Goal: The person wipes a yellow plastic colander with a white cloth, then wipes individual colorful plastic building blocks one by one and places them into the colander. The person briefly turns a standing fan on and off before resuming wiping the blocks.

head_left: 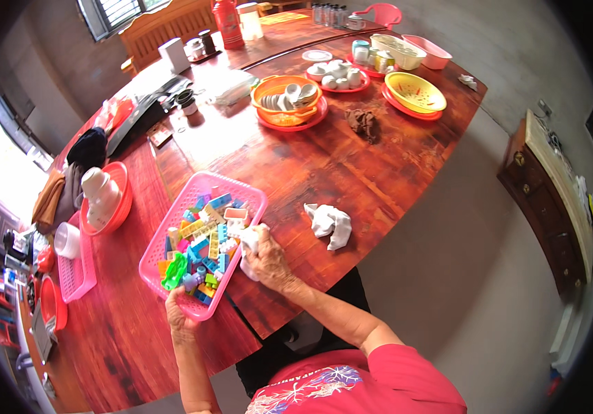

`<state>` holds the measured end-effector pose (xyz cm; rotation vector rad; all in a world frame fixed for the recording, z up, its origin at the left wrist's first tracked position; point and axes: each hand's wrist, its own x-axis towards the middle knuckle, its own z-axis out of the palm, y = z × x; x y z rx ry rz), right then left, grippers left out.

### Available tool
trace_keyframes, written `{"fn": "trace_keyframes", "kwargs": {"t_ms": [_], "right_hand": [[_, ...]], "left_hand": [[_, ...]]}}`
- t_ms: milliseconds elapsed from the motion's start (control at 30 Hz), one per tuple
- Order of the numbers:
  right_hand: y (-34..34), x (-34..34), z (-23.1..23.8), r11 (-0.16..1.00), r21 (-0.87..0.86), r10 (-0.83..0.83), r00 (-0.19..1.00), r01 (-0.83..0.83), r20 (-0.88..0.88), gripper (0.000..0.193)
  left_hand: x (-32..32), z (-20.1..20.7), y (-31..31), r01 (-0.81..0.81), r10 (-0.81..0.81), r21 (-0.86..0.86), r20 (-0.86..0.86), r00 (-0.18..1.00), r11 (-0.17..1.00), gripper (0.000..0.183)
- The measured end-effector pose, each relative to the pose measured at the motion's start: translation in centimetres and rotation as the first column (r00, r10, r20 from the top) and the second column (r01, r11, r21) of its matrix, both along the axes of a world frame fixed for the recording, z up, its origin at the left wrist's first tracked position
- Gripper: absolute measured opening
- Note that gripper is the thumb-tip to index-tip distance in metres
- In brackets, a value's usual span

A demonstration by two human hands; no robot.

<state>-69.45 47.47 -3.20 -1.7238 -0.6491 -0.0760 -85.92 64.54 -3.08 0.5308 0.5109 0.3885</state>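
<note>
A pink plastic basket (150, 259) full of colourful toy building blocks (212, 238) stands at a slant on the table before me. My left hand (181, 314) grips its near left corner, thumb by the rim and fingers hidden beneath or behind the wall. A bright green piece (175, 270) lies among the blocks close to that thumb. In my right hand (269, 262) a white cloth (249, 259) is bunched up, pressed against the basket's right rim. Another crumpled white cloth (329, 225) lies on the wood to the right.
The red-brown wooden table (289, 183) bears an orange basket (262, 103) of spoons, a yellow basket (415, 93), a red tray (362, 84) of white cups and a brown rag (363, 125). At left are a red bowl (125, 190) with stacked white cups and an empty-looking pink basket (84, 276).
</note>
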Motion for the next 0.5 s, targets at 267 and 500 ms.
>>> {"fn": "trace_keyframes", "kwargs": {"t_ms": [267,500], "right_hand": [[-2.4,-2.6,-2.2,0.912,-0.303,0.323,0.940,-0.278,0.108,0.035],[-4.5,2.3,-1.4,0.752,-0.592,0.085,0.849,0.288,0.521,0.033]], "left_hand": [[0.6,-3.2,0.0,-0.037,0.037,0.001,0.007,0.999,0.999,0.052],[1.9,-4.6,-1.0,-0.088,0.087,0.024,0.020,0.996,0.996,0.042]]}}
